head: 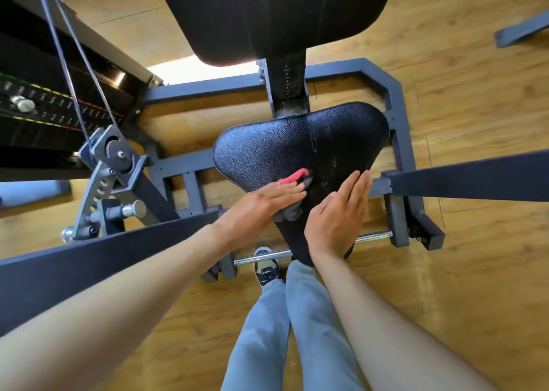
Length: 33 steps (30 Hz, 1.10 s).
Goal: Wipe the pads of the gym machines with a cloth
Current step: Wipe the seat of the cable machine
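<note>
On seat pad (pixel 267 150), near edge: left hand (pixel 261 209) flat, fingers straight, pressing cloth (pixel 292 196); right hand (pixel 341 215) flat, steadying. Advise overlapping strokes toward white streaks at right side

Wood-look plank floor (pixel 445 63), warm tan. Bright sunlit patch (pixel 205 68) on floor nr top centre. Grey steel frame (pixel 398 141) stands on it; weight stack (pixel 44 108) w/ cables (pixel 68 63) at left.

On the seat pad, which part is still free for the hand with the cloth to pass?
Free: the broad back of the seat pad, between the cloth and the post. Crowded: the narrow front, under the left hand and right hand.
</note>
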Available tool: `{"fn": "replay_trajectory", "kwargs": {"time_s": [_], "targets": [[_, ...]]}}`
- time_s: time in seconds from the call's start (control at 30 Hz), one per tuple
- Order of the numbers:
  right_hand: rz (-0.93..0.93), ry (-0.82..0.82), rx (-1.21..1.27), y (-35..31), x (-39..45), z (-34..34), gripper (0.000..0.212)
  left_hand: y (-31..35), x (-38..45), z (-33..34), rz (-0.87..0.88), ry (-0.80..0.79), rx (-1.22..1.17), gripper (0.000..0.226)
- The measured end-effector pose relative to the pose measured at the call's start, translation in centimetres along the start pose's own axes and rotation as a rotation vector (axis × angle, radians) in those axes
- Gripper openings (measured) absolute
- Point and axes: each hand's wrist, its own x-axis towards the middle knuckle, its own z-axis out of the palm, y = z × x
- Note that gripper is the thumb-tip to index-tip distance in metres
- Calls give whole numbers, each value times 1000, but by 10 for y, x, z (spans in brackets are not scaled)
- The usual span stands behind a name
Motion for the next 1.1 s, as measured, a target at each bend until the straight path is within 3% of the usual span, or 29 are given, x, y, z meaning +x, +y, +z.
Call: {"fn": "replay_trajectory", "kwargs": {"time_s": [0.2, 0.3, 0.47, 0.53, 0.67, 0.8, 1.1], "targets": [[14, 19, 10, -3, -1, 2, 58, 10, 22, 18, -102, 143, 13, 52], [6, 33, -1, -1, -1, 4, 57, 16, 64, 9, -106, 131, -23, 48], [-1, 53, 30, 2, 0, 7, 57, 14, 125, 5, -125, 50, 3, 68], [-9, 46, 39, 3, 1, 7, 57, 11, 116, 5, -91, 9, -9, 70], [-50, -5, 2, 9, 0, 3, 60, 11, 66, -2, -32, -41, -43, 49], [-101, -63, -79, 18, 0, -4, 61, 7, 32, 2, 29, -47, -28, 51], [-87, 9, 38, 23, -4, -2, 60, 17, 75, 13, 24, 8, -25, 50]]}}
